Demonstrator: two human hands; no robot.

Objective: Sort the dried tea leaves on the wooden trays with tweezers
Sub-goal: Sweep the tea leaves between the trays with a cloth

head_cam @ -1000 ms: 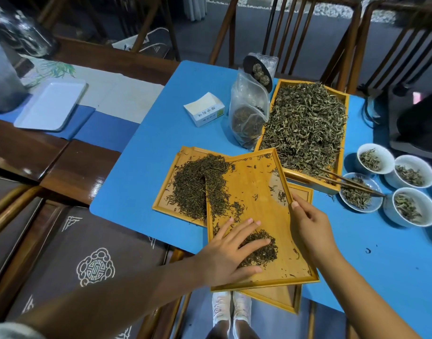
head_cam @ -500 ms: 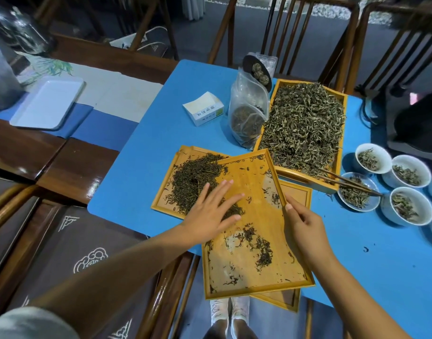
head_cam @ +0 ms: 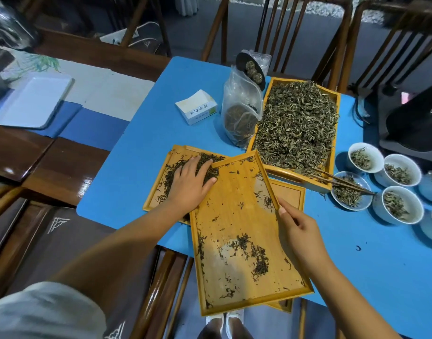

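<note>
Across the blue table point(head_cam: 146, 133), largest first, a deep wooden tray point(head_cam: 332, 165) near the far edge is heaped with pale green tea leaves point(head_cam: 298, 123). Toward the near edge a long wooden tray point(head_cam: 234, 216) lies tilted over two flatter ones, its near end overhanging the table's edge, with a thin scatter of dark leaves point(head_cam: 254, 253) on its bottom. Under its far left corner sits the left tray point(head_cam: 158, 189), holding a pile of dark tea point(head_cam: 205, 167). The left hand point(head_cam: 193, 182) presses flat on that pile, fingers straight and spread. The right hand point(head_cam: 300, 231) grips the long tray's right rim, fingers curled round it. A clear bag point(head_cam: 239, 111) stands beside the deep tray's left side, and a small white box point(head_cam: 196, 110) lies left of the bag. Along the right edge stand white cups point(head_cam: 400, 204) of leaves. Wooden tweezers point(head_cam: 342, 182) rest from the deep tray's near rim across one cup.
</note>
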